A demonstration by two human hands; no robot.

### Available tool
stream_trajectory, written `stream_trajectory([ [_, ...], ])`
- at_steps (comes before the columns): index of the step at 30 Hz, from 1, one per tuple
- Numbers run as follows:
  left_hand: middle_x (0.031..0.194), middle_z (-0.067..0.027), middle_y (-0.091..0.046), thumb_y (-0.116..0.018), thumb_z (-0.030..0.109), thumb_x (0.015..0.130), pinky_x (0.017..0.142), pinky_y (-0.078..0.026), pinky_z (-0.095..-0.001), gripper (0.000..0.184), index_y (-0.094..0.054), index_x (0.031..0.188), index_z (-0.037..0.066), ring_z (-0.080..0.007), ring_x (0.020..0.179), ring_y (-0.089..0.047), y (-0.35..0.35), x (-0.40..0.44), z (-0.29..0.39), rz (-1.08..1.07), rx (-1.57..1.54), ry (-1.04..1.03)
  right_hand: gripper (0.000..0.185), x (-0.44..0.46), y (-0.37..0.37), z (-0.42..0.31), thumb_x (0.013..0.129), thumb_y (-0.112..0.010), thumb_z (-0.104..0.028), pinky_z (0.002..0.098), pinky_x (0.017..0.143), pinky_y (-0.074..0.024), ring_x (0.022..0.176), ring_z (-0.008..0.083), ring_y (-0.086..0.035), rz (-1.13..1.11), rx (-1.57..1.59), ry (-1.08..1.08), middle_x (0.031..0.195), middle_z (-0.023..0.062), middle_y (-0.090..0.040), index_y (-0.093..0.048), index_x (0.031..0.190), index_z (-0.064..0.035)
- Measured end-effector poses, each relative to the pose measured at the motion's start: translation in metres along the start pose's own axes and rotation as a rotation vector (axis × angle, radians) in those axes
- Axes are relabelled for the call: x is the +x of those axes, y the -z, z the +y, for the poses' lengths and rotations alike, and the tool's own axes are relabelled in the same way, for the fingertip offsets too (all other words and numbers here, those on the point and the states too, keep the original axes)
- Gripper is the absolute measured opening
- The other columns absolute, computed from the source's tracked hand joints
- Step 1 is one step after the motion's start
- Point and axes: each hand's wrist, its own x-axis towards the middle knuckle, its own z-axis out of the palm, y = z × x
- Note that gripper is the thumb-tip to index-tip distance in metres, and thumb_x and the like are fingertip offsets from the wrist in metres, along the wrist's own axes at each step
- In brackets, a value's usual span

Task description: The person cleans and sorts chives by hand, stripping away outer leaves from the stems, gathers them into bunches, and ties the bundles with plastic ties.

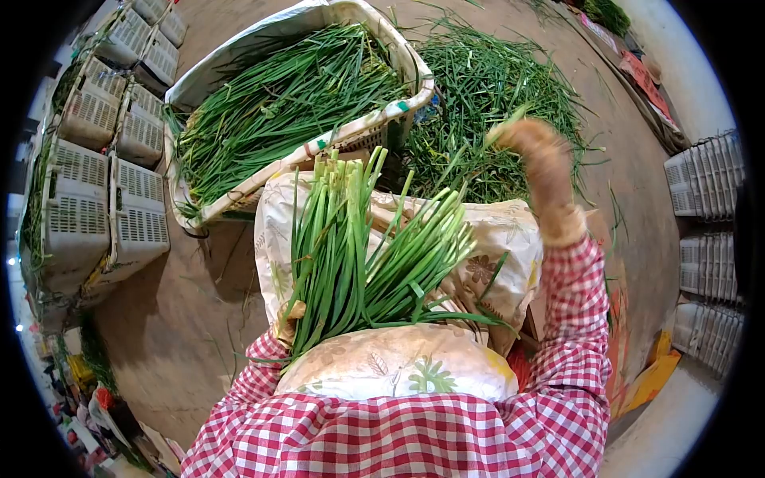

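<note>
A bunch of garlic chives (331,247) lies across my lap, pale stem ends pointing away from me. My left hand (288,323) is closed around its leafy lower left side; most of the fingers are hidden. More loose chives (426,263) fan out to the right on the same patterned cloth (390,362). My right hand (538,151) is raised over the right edge of a heap of cut greens (494,88). Motion smears its fingers, and a pale green stalk shows at their tips; whether they grip it I cannot tell.
A large white basket (319,147) full of chives stands ahead on the left, tilted in view. Stacked white plastic crates (76,187) line the left side. More crates (705,263) stand against the right side. A yellow sheet (653,370) lies at the lower right.
</note>
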Motion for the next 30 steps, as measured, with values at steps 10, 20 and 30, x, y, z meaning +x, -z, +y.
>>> stream_trajectory([
  [10, 0.11, -0.0186, -0.058, -0.065, -0.001, 0.074, 0.075, -0.056, -0.0396, 0.065, -0.039, 0.133, 0.0, -0.0287, 0.088, -0.063, 0.039, -0.004, -0.006, 0.024, -0.054, 0.155, 0.071, 0.031, -0.063, 0.002, 0.073, -0.069, -0.041, 0.044, 0.109, -0.0264, 0.127, 0.0239, -0.039, -0.706, -1.259, 1.046, 0.136, 0.0033, -0.044, -0.037, 0.136, -0.0306],
  [20, 0.109, -0.0161, -0.056, -0.066, 0.002, 0.074, 0.075, -0.053, -0.0372, 0.069, -0.034, 0.135, 0.001, -0.0259, 0.087, -0.06, 0.016, -0.001, 0.005, 0.011, 0.001, 0.098, 0.022, 0.055, -0.023, 0.045, 0.09, -0.053, -0.019, 0.0313, 0.059, -0.0509, 0.056, 0.0212, -0.06, -0.357, -1.342, 0.618, 0.071, 0.0045, -0.065, -0.063, 0.107, -0.0092],
  [30, 0.107, -0.0136, -0.054, -0.067, 0.005, 0.075, 0.074, -0.051, -0.0347, 0.073, -0.03, 0.137, 0.003, -0.0231, 0.086, -0.057, 0.013, -0.004, 0.004, 0.035, 0.001, 0.088, 0.043, -0.015, -0.037, 0.009, 0.08, -0.068, -0.045, 0.0307, 0.079, -0.0466, 0.085, 0.0141, -0.058, -0.822, -0.178, -0.621, 0.088, 0.0055, -0.065, -0.067, 0.095, -0.0052],
])
